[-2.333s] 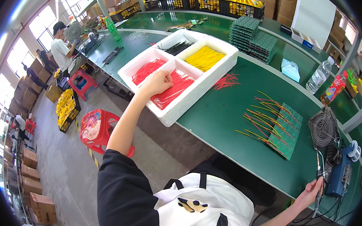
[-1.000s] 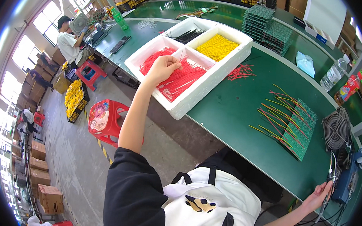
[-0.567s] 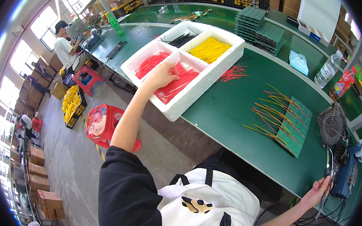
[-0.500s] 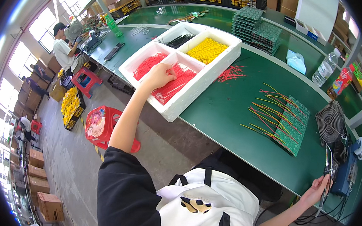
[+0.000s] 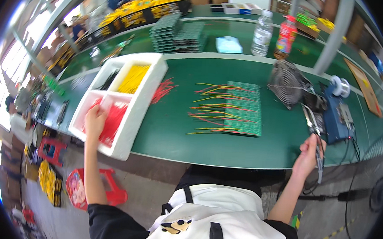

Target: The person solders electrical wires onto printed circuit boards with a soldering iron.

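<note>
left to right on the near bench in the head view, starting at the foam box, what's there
White foam box, loose red wires, green circuit board, round fan, soldering iron in the right hand, blue soldering station

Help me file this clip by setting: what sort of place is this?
Probably an electronics assembly workshop: there's a green circuit board with red and yellow wires over it, a divided white foam tray of coloured wires, and stacked similar-looking boards behind.
</note>
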{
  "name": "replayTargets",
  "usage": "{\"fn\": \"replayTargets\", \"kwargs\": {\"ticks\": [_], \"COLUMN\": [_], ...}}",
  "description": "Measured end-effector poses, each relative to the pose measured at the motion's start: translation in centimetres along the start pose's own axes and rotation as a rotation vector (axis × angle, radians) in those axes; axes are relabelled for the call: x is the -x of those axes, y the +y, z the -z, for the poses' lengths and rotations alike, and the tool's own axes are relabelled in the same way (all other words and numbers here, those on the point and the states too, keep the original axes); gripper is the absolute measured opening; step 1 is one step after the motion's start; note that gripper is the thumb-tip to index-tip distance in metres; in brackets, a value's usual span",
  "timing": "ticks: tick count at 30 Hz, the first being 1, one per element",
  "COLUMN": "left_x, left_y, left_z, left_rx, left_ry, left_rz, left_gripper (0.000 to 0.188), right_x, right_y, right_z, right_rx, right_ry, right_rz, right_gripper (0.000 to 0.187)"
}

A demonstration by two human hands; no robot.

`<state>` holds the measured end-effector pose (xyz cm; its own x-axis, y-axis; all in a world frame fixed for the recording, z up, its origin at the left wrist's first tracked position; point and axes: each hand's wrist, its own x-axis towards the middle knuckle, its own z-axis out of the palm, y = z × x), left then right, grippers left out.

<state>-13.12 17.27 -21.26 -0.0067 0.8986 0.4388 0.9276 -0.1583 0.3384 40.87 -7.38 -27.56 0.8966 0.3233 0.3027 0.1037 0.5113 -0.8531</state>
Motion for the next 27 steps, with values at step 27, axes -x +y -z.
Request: {"fn": "replayTargets", "kwargs": {"ticks": [27], "left_x": [-4.9], "left_y": [32.7], "left_z": [-19.6], "left_rx": [0.612], "left_ry": [-0.665], "left_rz": [-0.643], "left_gripper": [0.016], "right_x": [-0.2], "right_y": [-0.5], "right_z": [-0.7], "right_rx": [0.158], "right_ry": [-0.063], "right_rz": [-0.084], "right_gripper": [0.014]}}
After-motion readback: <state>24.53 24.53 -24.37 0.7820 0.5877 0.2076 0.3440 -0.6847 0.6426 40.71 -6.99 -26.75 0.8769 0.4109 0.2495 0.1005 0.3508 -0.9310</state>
